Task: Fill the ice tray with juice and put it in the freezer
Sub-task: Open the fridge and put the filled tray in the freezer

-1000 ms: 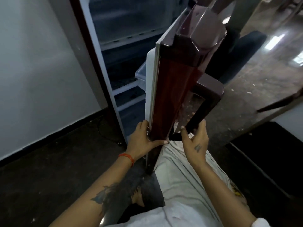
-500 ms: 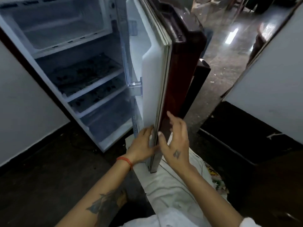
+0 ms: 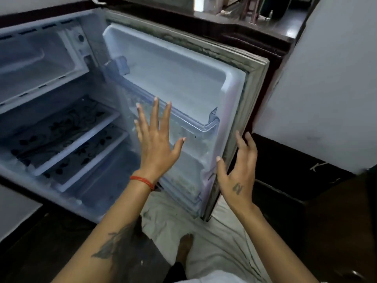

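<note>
1. Standing wide open across the frame, the fridge shows bare shelves at centre left, and the freezer compartment sits in the upper left, hollow and empty as far as can be seen.
2. Swung out to the right, the door looks like a stiff, heavy slab on its hinge; its outer edge, right of centre, is the natural place to take hold, since the liner is smooth plastic and likely slippery.
3. Right hand, lower right of centre, is loosely curled at that edge, thumb near the liner and fingers toward the gasket; whether it touches or grips the door I cannot tell.
4. Left hand, at centre, is spread flat with fingers splayed, holding nothing, in front of the clear door shelf.
5. No ice tray and no juice anywhere in view, so its location cannot be told. Judging by the task, a filled tray would be light but sloshy, best held level by both ends.
</note>
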`<state>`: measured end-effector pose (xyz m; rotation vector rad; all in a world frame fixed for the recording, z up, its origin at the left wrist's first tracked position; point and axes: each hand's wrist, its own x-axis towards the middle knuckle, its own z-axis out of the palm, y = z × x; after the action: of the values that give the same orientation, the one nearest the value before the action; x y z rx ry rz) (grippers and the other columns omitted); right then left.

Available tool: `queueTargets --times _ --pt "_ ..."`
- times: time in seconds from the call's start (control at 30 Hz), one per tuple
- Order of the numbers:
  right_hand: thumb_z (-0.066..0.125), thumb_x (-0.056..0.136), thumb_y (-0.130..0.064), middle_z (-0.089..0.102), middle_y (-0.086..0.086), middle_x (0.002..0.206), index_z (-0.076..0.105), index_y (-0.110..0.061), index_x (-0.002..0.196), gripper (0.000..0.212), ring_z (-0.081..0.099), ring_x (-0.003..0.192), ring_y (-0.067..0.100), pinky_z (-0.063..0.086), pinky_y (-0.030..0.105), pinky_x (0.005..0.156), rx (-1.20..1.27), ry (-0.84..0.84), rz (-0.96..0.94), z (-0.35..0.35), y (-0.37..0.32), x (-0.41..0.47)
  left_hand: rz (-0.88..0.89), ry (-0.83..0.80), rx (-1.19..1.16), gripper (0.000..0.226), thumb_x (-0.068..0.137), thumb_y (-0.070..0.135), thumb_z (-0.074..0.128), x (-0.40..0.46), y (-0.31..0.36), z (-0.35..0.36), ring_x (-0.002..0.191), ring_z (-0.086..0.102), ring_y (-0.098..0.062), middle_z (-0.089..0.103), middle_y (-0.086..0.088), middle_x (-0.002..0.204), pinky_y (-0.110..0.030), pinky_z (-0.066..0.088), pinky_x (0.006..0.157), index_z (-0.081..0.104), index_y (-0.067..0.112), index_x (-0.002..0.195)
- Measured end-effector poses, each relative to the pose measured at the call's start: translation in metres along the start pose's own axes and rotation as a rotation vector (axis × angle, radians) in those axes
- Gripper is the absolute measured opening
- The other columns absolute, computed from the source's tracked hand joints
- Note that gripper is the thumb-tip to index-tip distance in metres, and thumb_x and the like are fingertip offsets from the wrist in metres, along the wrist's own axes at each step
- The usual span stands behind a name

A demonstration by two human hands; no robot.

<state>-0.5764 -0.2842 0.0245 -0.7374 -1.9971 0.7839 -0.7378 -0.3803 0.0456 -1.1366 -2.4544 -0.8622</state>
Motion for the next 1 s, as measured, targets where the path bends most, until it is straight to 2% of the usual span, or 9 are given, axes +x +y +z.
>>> queueTargets --times 0.1,0.23,0.3,0.37,0.43,0.5,0.6,0.77,1.0 --pt "0.056 0.086 -0.009 0.022 0.008 0.151 0.031 -0.015 0.143 0.063 0.019 0.142 0.016 0.017 0.018 0.115 -0.075 0.025 -0.157 0.005 -0.007 0.038 0.104 -0.046 0.078 0.089 0.081 0.038 0.068 0.038 0.004 0.024 0.142 -0.012 -0.047 0.006 -0.010 0.160 -0.061 -0.012 0.108 0.014 0.025 0.150" --pt "0.055 0.087 -0.011 0.018 0.012 0.154 0.025 -0.013 0.144 0.065 0.009 0.145 0.028 0.014 0.035 0.118 -0.312 -0.141 -0.222 0.023 0.000 0.084 0.190 -0.108 0.064 0.090 0.080 0.037 0.069 0.068 0.009 0.055 0.144 -0.010 -0.043 0.006 -0.008 0.160 -0.066 -0.008 0.109 0.013 0.027 0.150" --pt "0.057 0.085 -0.011 0.020 0.014 0.153 0.028 -0.010 0.144 0.066 0.003 0.145 0.032 0.012 0.037 0.116 -0.399 -0.146 -0.191 0.031 0.011 0.104 0.252 -0.117 0.067 0.095 0.078 0.037 0.071 0.081 0.010 0.069 0.144 -0.008 -0.043 0.004 -0.007 0.159 -0.068 -0.007 0.108 0.009 0.028 0.150" --pt "0.058 0.083 -0.008 0.020 0.014 0.153 0.028 -0.010 0.144 0.069 0.000 0.145 0.032 0.017 0.040 0.116 -0.438 -0.121 -0.161 0.034 0.025 0.123 0.308 -0.116 0.101 0.100 0.076 0.039 0.072 0.094 0.011 0.082 0.143 -0.005 -0.045 0.002 -0.006 0.159 -0.070 -0.004 0.107 0.006 0.026 0.150" --pt "0.058 0.081 -0.005 0.011 0.010 0.155 0.023 -0.013 0.146 0.075 -0.003 0.145 0.032 0.025 0.047 0.115 -0.492 -0.120 -0.152 0.036 0.040 0.142 0.329 -0.127 0.131 0.104 0.075 0.043 0.072 0.105 0.015 0.092 0.143 -0.005 -0.044 0.000 -0.005 0.158 -0.072 -0.003 0.107 0.002 0.025 0.150" --pt "0.057 0.080 -0.001 -0.002 0.005 0.155 0.015 -0.017 0.148 0.081 -0.008 0.145 0.031 0.025 0.051 0.114 -0.559 -0.144 -0.139 0.035 0.055 0.163 0.335 -0.139 0.165 0.106 0.075 0.047 0.070 0.118 0.020 0.101 0.143 -0.009 -0.041 -0.003 -0.004 0.158 -0.072 -0.006 0.106 -0.002 0.025 0.149" --pt "0.055 0.078 0.001 -0.007 0.004 0.155 0.009 -0.019 0.148 0.086 -0.010 0.145 0.030 0.015 0.050 0.117 -0.613 -0.174 -0.128 0.034 0.074 0.194 0.343 -0.171 0.209 0.106 0.077 0.051 0.065 0.139 0.028 0.113 0.143 -0.015 -0.037 -0.008 -0.001 0.158 -0.069 -0.011 0.107 -0.009 0.023 0.148" --pt "0.057 0.077 0.000 -0.002 0.009 0.158 0.006 -0.021 0.149 0.091 -0.007 0.145 0.028 0.011 0.048 0.118 -0.622 -0.242 -0.093 0.038 0.095 0.239 0.342 -0.223 0.286 0.105 0.082 0.055 0.057 0.170 0.034 0.133 0.140 -0.024 -0.035 -0.022 -0.001 0.155 -0.065 -0.017 0.106 -0.022 0.022 0.144" --pt "0.064 0.078 -0.008 -0.011 0.005 0.158 -0.005 -0.027 0.148 0.100 -0.006 0.146 0.028 0.013 0.047 0.118 -0.681 -0.364 -0.057 0.043 0.112 0.290 0.289 -0.283 0.367 0.107 0.081 0.058 0.056 0.204 0.045 0.154 0.143 -0.019 -0.039 -0.032 -0.003 0.149 -0.066 -0.010 0.110 -0.024 0.020 0.143"
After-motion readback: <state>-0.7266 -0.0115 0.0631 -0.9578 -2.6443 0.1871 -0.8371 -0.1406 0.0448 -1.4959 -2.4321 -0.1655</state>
